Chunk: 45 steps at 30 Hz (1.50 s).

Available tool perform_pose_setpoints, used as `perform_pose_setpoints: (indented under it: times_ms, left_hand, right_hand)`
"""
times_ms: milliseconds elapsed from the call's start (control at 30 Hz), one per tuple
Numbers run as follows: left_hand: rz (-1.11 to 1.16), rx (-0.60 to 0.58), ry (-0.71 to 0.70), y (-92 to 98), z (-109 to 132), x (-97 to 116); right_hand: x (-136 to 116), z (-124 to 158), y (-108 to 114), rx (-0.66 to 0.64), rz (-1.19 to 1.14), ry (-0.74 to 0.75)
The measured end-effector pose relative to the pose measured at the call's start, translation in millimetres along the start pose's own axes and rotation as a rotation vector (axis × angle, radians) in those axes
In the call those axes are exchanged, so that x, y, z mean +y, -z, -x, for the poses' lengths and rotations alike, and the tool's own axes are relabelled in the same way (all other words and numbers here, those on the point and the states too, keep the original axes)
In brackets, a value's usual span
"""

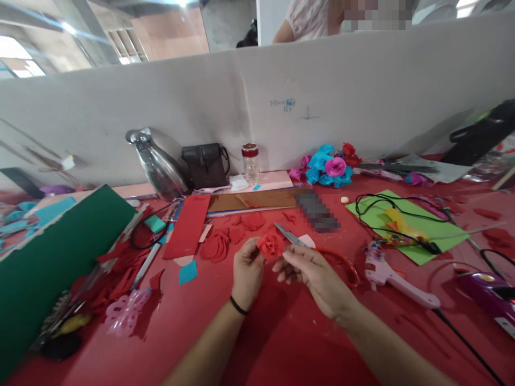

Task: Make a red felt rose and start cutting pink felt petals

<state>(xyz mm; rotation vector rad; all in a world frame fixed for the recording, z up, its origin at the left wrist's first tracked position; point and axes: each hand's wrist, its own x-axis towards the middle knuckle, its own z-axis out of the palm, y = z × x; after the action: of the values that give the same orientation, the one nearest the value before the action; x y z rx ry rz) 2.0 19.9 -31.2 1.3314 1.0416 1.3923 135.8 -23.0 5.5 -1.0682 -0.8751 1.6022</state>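
Observation:
My left hand [246, 271] is closed on a red paper rose [270, 245], pinching it from the left above the red table. My right hand [311, 271] reaches in from the right, its fingertips curled and touching the rose's right side. Scissors with red handles [295, 238] lie just behind my right hand, blades pointing up-left. Several cut red petal pieces [225, 241] lie on the table beyond my left hand.
A pink glue gun [392, 276] and its black cable lie to the right. A green paper sheet [406, 228] carries a yellow tool. Finished blue, pink and red paper flowers [328, 166] sit by the white partition. A green board [52, 257] leans at left.

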Motion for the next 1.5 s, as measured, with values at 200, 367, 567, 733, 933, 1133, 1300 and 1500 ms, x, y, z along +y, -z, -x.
perform_pose_setpoints:
  times_ms: [200,367,567,733,933,1133,1300,1500]
  left_hand:
    - [-0.076,0.000,-0.097,0.8,3.5,1.6]
    - [-0.131,0.039,-0.123,1.8,4.6,-0.7]
    - [-0.079,0.021,-0.065,0.5,4.0,-0.3]
    - [0.015,0.061,0.070,-0.9,2.5,0.0]
    - [0.089,0.091,0.183,-3.9,4.9,2.8]
    - [0.036,-0.003,0.136,-5.3,9.4,2.1]
    - [0.015,-0.026,0.124,-4.8,9.1,2.6]
    - [0.076,-0.005,0.161,-5.8,9.1,1.8]
  right_hand:
    - [2.5,-0.2,-6.0,0.048,0.101,0.066]
    - [8.2,-2.0,-6.3,0.090,0.134,0.114]
    - [4.3,0.5,-6.2,0.109,0.143,0.153]
    - [3.5,-0.7,-5.2,0.106,0.136,0.129]
    - [6.0,-3.8,-3.6,0.169,0.073,0.149]
    - [6.7,-4.7,-3.3,0.109,-0.010,0.076]
    - [6.4,-3.5,-2.4,0.092,-0.111,0.109]
    - [5.8,-1.8,-1.8,0.074,-0.153,0.123]
